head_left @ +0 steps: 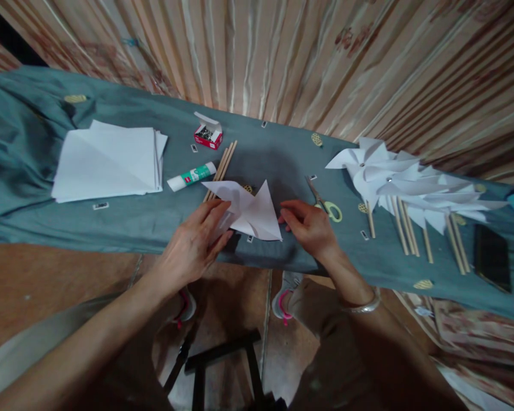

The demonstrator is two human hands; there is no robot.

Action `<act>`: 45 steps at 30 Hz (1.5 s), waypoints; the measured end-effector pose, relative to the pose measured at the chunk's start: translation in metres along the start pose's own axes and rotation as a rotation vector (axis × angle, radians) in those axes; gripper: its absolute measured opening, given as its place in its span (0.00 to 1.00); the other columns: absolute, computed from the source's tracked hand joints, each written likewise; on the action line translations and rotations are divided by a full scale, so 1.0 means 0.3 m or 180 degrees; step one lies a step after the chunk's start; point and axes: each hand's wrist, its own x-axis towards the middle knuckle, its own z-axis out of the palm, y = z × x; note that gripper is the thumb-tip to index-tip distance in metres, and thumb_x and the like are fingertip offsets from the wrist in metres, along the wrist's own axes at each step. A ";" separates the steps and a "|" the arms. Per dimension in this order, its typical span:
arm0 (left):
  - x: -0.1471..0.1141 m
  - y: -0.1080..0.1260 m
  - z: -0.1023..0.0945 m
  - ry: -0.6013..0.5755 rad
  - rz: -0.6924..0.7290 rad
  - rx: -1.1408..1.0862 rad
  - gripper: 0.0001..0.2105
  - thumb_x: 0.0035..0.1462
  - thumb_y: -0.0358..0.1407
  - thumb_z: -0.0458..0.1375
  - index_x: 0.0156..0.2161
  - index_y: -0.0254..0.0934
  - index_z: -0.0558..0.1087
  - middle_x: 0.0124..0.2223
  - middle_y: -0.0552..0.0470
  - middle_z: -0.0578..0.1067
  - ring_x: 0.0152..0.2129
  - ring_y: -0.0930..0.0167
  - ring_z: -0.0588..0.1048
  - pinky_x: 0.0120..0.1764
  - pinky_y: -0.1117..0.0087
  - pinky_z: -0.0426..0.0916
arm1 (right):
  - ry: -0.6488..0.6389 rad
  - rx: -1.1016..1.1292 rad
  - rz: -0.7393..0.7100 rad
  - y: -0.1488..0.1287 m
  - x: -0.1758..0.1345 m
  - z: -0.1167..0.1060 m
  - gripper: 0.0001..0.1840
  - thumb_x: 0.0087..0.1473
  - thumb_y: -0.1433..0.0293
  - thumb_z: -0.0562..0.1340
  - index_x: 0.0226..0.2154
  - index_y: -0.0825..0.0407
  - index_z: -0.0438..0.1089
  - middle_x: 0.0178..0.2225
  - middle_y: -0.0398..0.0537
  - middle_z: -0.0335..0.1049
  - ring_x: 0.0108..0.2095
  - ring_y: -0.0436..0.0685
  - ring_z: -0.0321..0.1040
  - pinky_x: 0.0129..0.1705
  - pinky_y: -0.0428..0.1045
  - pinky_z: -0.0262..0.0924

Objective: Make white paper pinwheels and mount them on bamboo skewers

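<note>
A folded white paper piece (pixel 249 210) with pointed flaps lies near the front edge of the teal cloth (pixel 124 220). My left hand (pixel 196 244) rests on its left side, fingers pressing a flap. At its right edge my right hand (pixel 309 226) pinches the paper with its fingertips. Several wooden sticks (pixel 223 165) lie just behind the paper, partly under it. A glue stick (pixel 191 176) lies to their left.
A stack of white paper sheets (pixel 109 161) sits at the left. A small red box of pins (pixel 208 133) stands behind. Scissors (pixel 325 201) lie to the right. Several finished white pinwheels (pixel 405 185) on sticks are piled at the right, beside a dark phone (pixel 492 257).
</note>
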 end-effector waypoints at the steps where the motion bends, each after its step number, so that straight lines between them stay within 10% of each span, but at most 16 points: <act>1: 0.006 0.001 0.003 0.0000 -0.0026 -0.0088 0.21 0.63 0.36 0.50 0.61 0.35 0.58 0.59 0.39 0.65 0.56 0.60 0.67 0.56 0.56 0.66 | -0.0073 0.0173 0.0133 0.003 -0.007 -0.007 0.14 0.56 0.64 0.56 0.40 0.53 0.71 0.27 0.47 0.78 0.23 0.53 0.71 0.28 0.48 0.65; 7: 0.078 -0.004 0.035 -0.0008 -0.0101 -0.0656 0.22 0.61 0.34 0.51 0.60 0.34 0.61 0.62 0.39 0.64 0.58 0.60 0.65 0.59 0.53 0.62 | -0.0023 -0.0220 0.0273 0.016 -0.015 -0.071 0.12 0.56 0.64 0.56 0.32 0.52 0.73 0.24 0.47 0.76 0.24 0.55 0.72 0.28 0.49 0.65; 15: 0.182 -0.019 0.075 0.0022 -0.0043 -0.0895 0.26 0.52 0.27 0.51 0.58 0.35 0.64 0.62 0.42 0.64 0.60 0.63 0.64 0.62 0.55 0.58 | 0.0527 -0.0967 -0.0912 0.050 0.099 -0.042 0.24 0.57 0.74 0.51 0.55 0.55 0.64 0.56 0.58 0.67 0.57 0.61 0.64 0.57 0.60 0.59; 26: 0.153 -0.013 0.046 0.0510 0.0533 -0.0079 0.21 0.53 0.28 0.52 0.53 0.34 0.68 0.59 0.41 0.67 0.60 0.58 0.61 0.60 0.49 0.58 | 0.0202 -0.1203 -0.0863 0.053 0.039 -0.080 0.12 0.55 0.74 0.55 0.37 0.52 0.74 0.38 0.49 0.78 0.39 0.58 0.74 0.44 0.54 0.68; 30: 0.110 0.003 0.035 0.0448 0.0832 0.0130 0.16 0.56 0.27 0.52 0.50 0.34 0.70 0.55 0.41 0.71 0.58 0.58 0.63 0.58 0.49 0.60 | 0.0359 -0.1456 -0.1055 0.016 -0.063 -0.091 0.13 0.57 0.71 0.57 0.43 0.56 0.72 0.44 0.57 0.76 0.46 0.63 0.71 0.50 0.60 0.65; 37: 0.091 0.021 0.046 0.0285 0.0744 0.0011 0.13 0.56 0.27 0.53 0.46 0.38 0.72 0.54 0.44 0.71 0.57 0.60 0.64 0.57 0.49 0.61 | -0.0528 -0.1491 -0.1705 -0.042 -0.174 0.020 0.27 0.54 0.62 0.63 0.53 0.58 0.64 0.58 0.65 0.63 0.56 0.69 0.61 0.54 0.65 0.62; 45: 0.090 0.028 0.067 0.0270 0.0872 -0.0046 0.08 0.55 0.28 0.54 0.38 0.37 0.75 0.49 0.45 0.74 0.55 0.59 0.65 0.58 0.48 0.58 | -0.0332 -0.1483 -0.1797 -0.050 -0.185 0.089 0.11 0.60 0.70 0.57 0.43 0.56 0.70 0.51 0.62 0.70 0.51 0.64 0.65 0.52 0.60 0.65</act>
